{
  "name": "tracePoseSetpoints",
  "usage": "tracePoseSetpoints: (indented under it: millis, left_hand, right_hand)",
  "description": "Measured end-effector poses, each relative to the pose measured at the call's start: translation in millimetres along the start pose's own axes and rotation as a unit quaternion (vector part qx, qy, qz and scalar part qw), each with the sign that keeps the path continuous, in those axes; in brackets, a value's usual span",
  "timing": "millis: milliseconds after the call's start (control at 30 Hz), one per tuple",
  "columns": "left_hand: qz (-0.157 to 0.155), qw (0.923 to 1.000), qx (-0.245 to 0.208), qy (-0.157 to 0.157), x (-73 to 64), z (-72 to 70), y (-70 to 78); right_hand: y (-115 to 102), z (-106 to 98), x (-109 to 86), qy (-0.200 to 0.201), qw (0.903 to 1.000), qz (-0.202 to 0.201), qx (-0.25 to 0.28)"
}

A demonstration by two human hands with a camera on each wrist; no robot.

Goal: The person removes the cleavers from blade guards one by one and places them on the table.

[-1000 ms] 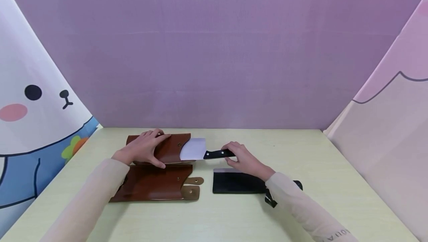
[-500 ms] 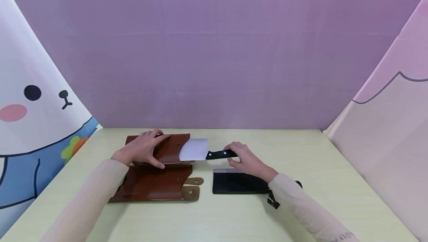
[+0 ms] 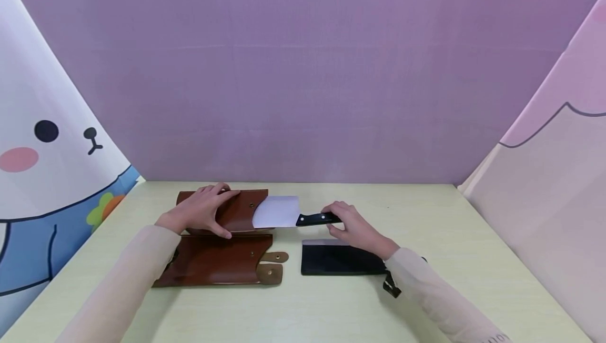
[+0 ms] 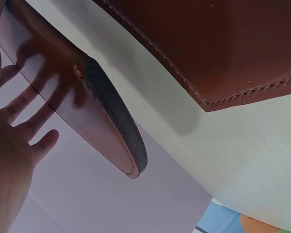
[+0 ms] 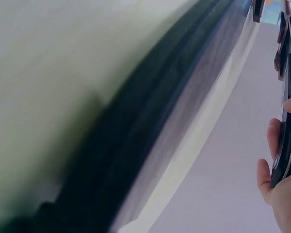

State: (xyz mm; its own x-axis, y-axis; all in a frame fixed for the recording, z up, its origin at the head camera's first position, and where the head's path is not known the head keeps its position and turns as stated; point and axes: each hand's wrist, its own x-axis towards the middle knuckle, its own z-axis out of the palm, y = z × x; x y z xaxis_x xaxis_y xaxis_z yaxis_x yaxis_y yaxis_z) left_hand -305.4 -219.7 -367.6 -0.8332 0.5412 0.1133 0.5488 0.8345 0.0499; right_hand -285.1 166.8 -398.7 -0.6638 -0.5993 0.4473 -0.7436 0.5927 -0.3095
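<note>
My left hand [image 3: 199, 212] grips a brown leather knife sheath [image 3: 243, 210] at the back left of the table, thumb along its near edge and fingers over the far one. Out of the sheath's right end sticks a cleaver [image 3: 276, 212], part of its broad blade hidden inside the leather. Its black riveted handle [image 3: 312, 219] is pinched by my right hand [image 3: 357, 231]; the right wrist view shows fingers and thumb around the handle [image 5: 289, 128]. In the left wrist view the sheath [image 4: 106, 136] is tilted, with its closed end raised above the table.
A second brown sheath [image 3: 218, 261] with two snap straps [image 3: 270, 273] lies just in front. Beneath my right forearm lies a flat black rectangular piece [image 3: 338, 260] with a pale far edge and a black strap [image 3: 391, 285]. A purple wall [image 3: 303, 96] stands behind the table.
My right hand has drawn the cleaver slightly to the right, so more of its blade shows outside the sheath. The left hand and sheath have shifted only slightly left.
</note>
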Motion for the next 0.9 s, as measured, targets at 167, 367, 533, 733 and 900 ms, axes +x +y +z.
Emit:
tracePoseSetpoints:
  millis: [167,367,533,733,900]
  left_hand:
    - [-0.005,1.0,0.001,-0.002,0.1,-0.3,0.0]
    - [-0.006,1.0,0.005,-0.005,-0.1,-0.9,-0.3]
    - [-0.004,1.0,0.003,-0.007,-0.7,-1.7,0.0]
    - [-0.01,0.9999,-0.001,-0.01,-2.2,-2.4,-0.4]
    - [-0.012,0.9999,-0.004,-0.009,-3.3,-1.8,-1.5]
  right_hand:
    - [2,-2,-2.8,0.007,0.9999,-0.007,0.003]
    - [4,-6,-7.0,0.008,0.9999,-0.007,0.003]
    - [5,-8,-9.5,0.007,0.9999,-0.007,0.001]
    - [7,-9,-12.3,0.009,0.9999,-0.008,0.003]
    - [9,-11,-15.1,0.011,0.9999,-0.008,0.005]
